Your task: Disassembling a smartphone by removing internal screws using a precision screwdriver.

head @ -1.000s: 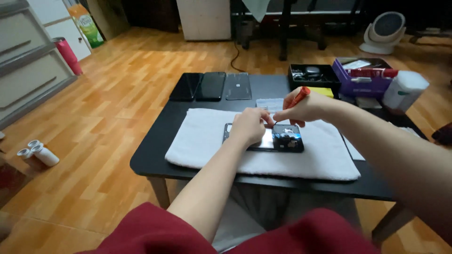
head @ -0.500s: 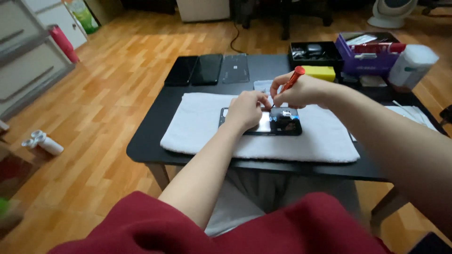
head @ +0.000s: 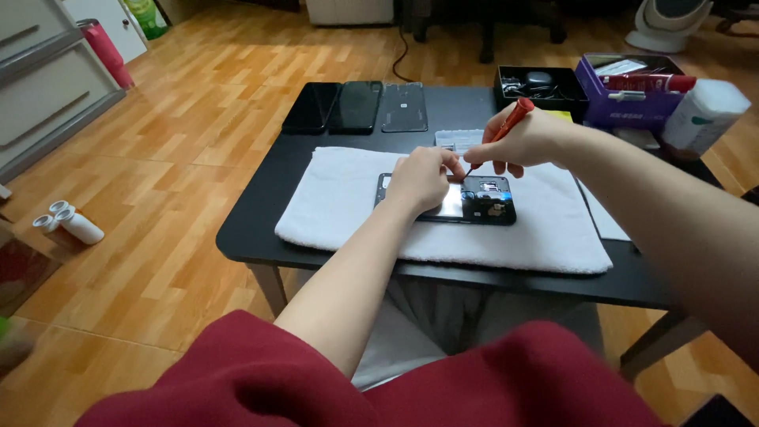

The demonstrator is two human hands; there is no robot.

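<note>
An opened black phone (head: 482,202) lies face down on a white towel (head: 356,205) spread over a low black table (head: 261,213). My left hand (head: 423,178) rests on the phone's left part, fingers curled, pinning it down. My right hand (head: 518,142) grips a red-handled screwdriver (head: 510,126), its tip pointing down at the phone's upper edge, close to my left fingertips.
Three dark phones and panels (head: 356,107) lie at the table's back left. A black tray (head: 541,83), a purple box (head: 632,87) and a white bottle (head: 704,119) stand at the back right. White bottles (head: 67,225) lie on the wooden floor to the left.
The view has shifted slightly. Both hands stay on the phone, and the screwdriver tip has moved a little to the left along the phone's top.
</note>
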